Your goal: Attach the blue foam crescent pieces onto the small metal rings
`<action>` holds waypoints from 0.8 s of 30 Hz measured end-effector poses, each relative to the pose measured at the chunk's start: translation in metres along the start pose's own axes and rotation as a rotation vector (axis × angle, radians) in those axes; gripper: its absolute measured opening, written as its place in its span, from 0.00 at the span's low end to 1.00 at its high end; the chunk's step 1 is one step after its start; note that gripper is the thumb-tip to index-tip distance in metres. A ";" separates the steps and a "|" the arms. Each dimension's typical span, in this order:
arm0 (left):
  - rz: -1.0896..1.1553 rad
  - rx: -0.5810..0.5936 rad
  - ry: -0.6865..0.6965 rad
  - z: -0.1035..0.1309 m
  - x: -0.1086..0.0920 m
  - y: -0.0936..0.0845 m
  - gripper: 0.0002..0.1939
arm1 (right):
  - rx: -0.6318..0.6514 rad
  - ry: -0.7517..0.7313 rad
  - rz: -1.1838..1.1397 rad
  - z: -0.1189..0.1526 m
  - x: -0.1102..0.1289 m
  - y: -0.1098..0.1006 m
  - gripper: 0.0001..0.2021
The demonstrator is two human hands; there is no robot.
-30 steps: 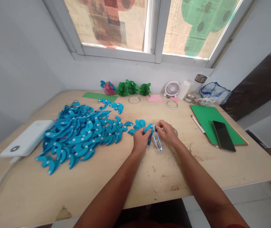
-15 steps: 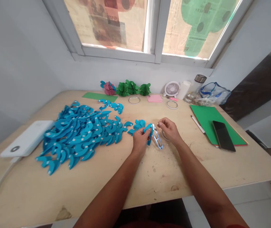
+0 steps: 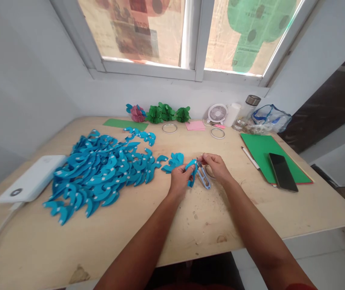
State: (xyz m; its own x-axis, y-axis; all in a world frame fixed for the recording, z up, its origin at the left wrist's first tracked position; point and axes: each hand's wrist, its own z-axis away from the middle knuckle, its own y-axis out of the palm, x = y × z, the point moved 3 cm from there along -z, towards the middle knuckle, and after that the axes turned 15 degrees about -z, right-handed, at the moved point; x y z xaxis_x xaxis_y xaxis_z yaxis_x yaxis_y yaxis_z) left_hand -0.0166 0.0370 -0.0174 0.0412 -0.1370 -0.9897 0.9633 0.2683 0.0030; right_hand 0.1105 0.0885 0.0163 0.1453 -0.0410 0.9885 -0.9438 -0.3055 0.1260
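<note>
My left hand [image 3: 179, 178] pinches a curved blue paper piece [image 3: 192, 164] with its fingertips. Just to its right, my right hand [image 3: 215, 165] has thumb and forefinger together; whatever lies between them is too small to make out. The blue-handled thread snips [image 3: 204, 178] lie between the two hands, their tip close to the right fingertips. A round ring [image 3: 210, 172] is partly hidden behind my right hand. Beyond my left hand sits a small cluster of blue pieces [image 3: 173, 161]. Farther left spreads a large pile of blue paper pieces [image 3: 100, 169] with small white squares on them.
A white power bank [image 3: 33, 177] with a cable lies at the left. Green paper bundles [image 3: 166, 111], pink sheets [image 3: 195, 125] and a small fan [image 3: 217, 114] line the back. A phone [image 3: 283, 172] rests on green sheets [image 3: 258, 153] at the right, beside a white pen [image 3: 250, 158].
My right hand has come slightly closer to my left hand and the blue piece. The snips appear shifted a little to the right. The whole view has moved slightly.
</note>
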 end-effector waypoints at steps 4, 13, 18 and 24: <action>-0.002 0.046 0.007 0.003 -0.006 0.002 0.11 | -0.086 -0.003 0.023 -0.003 0.001 -0.007 0.21; 0.018 -0.026 -0.017 0.001 -0.004 -0.001 0.11 | -0.128 -0.027 0.414 -0.011 -0.011 -0.031 0.19; -0.024 -0.083 -0.003 -0.001 -0.002 -0.006 0.09 | -0.129 -0.031 0.794 -0.008 -0.007 -0.032 0.17; 0.004 -0.110 0.003 0.002 -0.010 -0.007 0.08 | -0.222 -0.262 1.082 -0.003 0.001 -0.030 0.15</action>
State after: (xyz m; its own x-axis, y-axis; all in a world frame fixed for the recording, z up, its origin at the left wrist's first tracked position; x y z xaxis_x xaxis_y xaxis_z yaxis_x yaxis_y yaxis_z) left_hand -0.0234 0.0346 -0.0073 0.0440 -0.1333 -0.9901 0.9284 0.3715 -0.0088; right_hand 0.1381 0.1004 0.0141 -0.7457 -0.3865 0.5426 -0.6393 0.1861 -0.7461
